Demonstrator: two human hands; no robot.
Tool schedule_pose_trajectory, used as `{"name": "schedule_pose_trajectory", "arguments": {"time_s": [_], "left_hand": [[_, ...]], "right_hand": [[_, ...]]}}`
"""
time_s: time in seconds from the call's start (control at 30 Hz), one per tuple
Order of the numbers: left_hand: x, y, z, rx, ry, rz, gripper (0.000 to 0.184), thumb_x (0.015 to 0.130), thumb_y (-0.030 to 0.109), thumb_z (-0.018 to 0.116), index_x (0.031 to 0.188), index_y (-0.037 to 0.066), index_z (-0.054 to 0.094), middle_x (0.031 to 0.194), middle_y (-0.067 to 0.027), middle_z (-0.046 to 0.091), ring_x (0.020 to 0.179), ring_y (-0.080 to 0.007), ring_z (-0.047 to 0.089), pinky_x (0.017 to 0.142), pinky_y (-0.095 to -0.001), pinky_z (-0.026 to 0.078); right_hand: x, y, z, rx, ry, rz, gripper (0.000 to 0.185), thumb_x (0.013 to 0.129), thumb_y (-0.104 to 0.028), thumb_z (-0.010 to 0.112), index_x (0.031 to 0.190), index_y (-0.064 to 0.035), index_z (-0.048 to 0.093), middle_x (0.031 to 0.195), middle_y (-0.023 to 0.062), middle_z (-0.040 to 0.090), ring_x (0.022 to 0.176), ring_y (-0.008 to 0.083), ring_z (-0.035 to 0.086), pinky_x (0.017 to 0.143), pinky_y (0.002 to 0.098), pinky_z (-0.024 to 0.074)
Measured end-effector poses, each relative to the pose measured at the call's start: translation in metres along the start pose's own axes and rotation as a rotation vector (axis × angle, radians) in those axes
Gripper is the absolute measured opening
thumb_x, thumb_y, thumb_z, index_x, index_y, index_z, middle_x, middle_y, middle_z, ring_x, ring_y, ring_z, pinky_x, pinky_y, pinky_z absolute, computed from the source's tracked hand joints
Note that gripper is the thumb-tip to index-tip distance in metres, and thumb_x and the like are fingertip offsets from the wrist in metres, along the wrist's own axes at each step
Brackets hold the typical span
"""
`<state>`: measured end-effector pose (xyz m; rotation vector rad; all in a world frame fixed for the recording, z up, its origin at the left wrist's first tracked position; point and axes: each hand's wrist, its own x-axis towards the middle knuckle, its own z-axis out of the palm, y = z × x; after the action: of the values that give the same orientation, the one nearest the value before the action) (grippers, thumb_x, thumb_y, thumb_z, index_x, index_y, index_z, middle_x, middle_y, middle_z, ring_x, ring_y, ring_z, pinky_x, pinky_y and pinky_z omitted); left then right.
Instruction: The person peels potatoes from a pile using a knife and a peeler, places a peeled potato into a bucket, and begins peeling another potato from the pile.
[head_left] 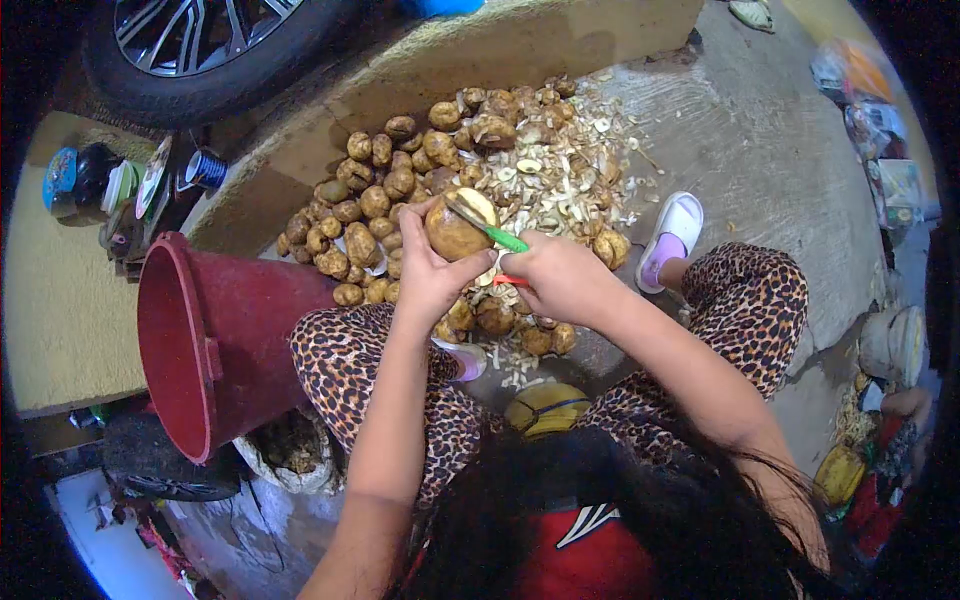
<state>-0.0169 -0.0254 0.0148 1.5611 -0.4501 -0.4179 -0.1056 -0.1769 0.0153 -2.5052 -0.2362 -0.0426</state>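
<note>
My left hand (432, 262) is wrapped round a large brown potato (458, 232), holding it up above the heap. Pale flesh shows on the potato's top where the skin is off. My right hand (560, 280) is closed on the green handle of a knife (508, 240). The knife's metal blade lies against the cut top of the potato. A short orange-red piece (510, 281) sticks out below my right fingers; what it belongs to is hidden. Beyond my hands lies a pile of unpeeled potatoes (375, 200), with pale peelings (560, 185) scattered to its right.
A big red bucket (255, 310) lies tipped on its side at the left. A low concrete ledge (300, 130) runs behind the pile, with a car wheel (200, 50) above it. A yellow container (547, 408) sits between my legs. Bags and clutter (885, 140) line the right edge.
</note>
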Motion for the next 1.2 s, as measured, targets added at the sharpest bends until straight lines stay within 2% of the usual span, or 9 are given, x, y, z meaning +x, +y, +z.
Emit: {"name": "schedule_pose_trajectory", "arguments": {"time_s": [0.23,0.53,0.63,0.73,0.87,0.9,1.03,1.13,1.2], "left_hand": [[0.001,-0.012,0.009,0.332,0.162,0.143,0.064,0.06,0.0,0.068,0.11,0.003,0.028,0.104,-0.0117,0.044,0.094,-0.0163,0.05,0.081,-0.0302,0.046],[0.005,-0.006,-0.006,0.105,-0.034,-0.008,0.069,0.06,-0.003,0.074,0.114,0.004,0.031,0.109,-0.0111,0.047,0.101,-0.0187,0.052,0.088,-0.0322,0.045],[0.005,-0.005,-0.004,0.021,-0.049,-0.014,0.067,0.062,-0.004,0.072,0.113,0.002,0.028,0.107,-0.012,0.045,0.099,-0.017,0.051,0.086,-0.0304,0.046],[0.006,-0.007,-0.006,-0.07,0.0,-0.12,0.073,0.059,-0.003,0.075,0.116,0.003,0.03,0.109,-0.0116,0.049,0.099,-0.0192,0.054,0.086,-0.0323,0.047],[0.007,-0.003,-0.012,-0.09,-0.006,-0.175,0.073,0.06,-0.002,0.075,0.115,0.002,0.028,0.11,-0.0122,0.046,0.1,-0.0189,0.052,0.088,-0.0314,0.045],[0.008,-0.007,-0.015,-0.024,-0.01,-0.132,0.073,0.059,-0.002,0.076,0.116,0.003,0.029,0.11,-0.0121,0.046,0.099,-0.019,0.053,0.088,-0.0316,0.045],[0.007,-0.001,-0.013,-0.147,0.022,-0.203,0.075,0.06,-0.001,0.076,0.118,0.004,0.03,0.107,-0.0109,0.049,0.098,-0.0202,0.054,0.085,-0.0331,0.048],[0.005,0.009,-0.009,-0.372,0.003,-0.29,0.074,0.06,-0.002,0.075,0.119,0.006,0.03,0.108,-0.0103,0.049,0.098,-0.021,0.054,0.083,-0.0345,0.049],[0.005,0.002,-0.01,-0.444,-0.009,-0.292,0.066,0.065,0.002,0.072,0.118,0.007,0.033,0.108,-0.0095,0.049,0.098,-0.0205,0.055,0.082,-0.0354,0.05]], "right_hand": [[0.0,-0.002,0.004,0.116,0.039,0.034,0.009,0.069,-0.011,0.059,0.074,-0.004,0.057,0.071,0.0168,0.054,0.071,0.0333,0.056,0.064,0.0429,0.0461],[0.004,0.019,-0.007,-0.044,-0.053,0.012,0.011,0.069,-0.013,0.061,0.074,-0.004,0.057,0.072,0.016,0.055,0.073,0.034,0.056,0.063,0.0426,0.0456],[0.004,0.021,-0.013,0.138,-0.053,-0.107,0.015,0.071,-0.018,0.064,0.076,-0.0044,0.059,0.07,0.0125,0.055,0.068,0.0268,0.057,0.06,0.0378,0.0446],[0.005,0.029,-0.016,0.666,-0.095,0.022,0.02,0.075,-0.023,0.066,0.078,-0.0042,0.061,0.066,0.0045,0.054,0.061,0.0138,0.053,0.056,0.0295,0.0413],[0.006,0.051,-0.026,0.737,-0.013,0.243,0.024,0.076,-0.027,0.067,0.076,-0.0036,0.062,0.06,0.001,0.056,0.057,0.008,0.05,0.054,0.0261,0.0408],[0.005,0.05,-0.031,0.667,-0.022,0.27,0.019,0.079,-0.023,0.066,0.079,-0.0046,0.061,0.062,-0.0047,0.052,0.059,0.0033,0.046,0.052,0.021,0.036],[0.002,0.056,-0.047,0.821,-0.161,0.352,0.021,0.077,-0.025,0.067,0.08,-0.0059,0.06,0.065,-0.0056,0.052,0.061,0.0042,0.047,0.054,0.0209,0.0371],[0.001,0.067,-0.054,0.823,-0.057,0.416,0.021,0.077,-0.025,0.068,0.082,-0.006,0.06,0.07,-0.0048,0.055,0.065,0.0045,0.049,0.058,0.0216,0.0393],[0.001,0.067,-0.057,1.099,-0.039,0.436,0.021,0.075,-0.021,0.067,0.087,-0.0055,0.059,0.076,-0.0013,0.057,0.069,0.0073,0.053,0.063,0.0228,0.0422]]}}
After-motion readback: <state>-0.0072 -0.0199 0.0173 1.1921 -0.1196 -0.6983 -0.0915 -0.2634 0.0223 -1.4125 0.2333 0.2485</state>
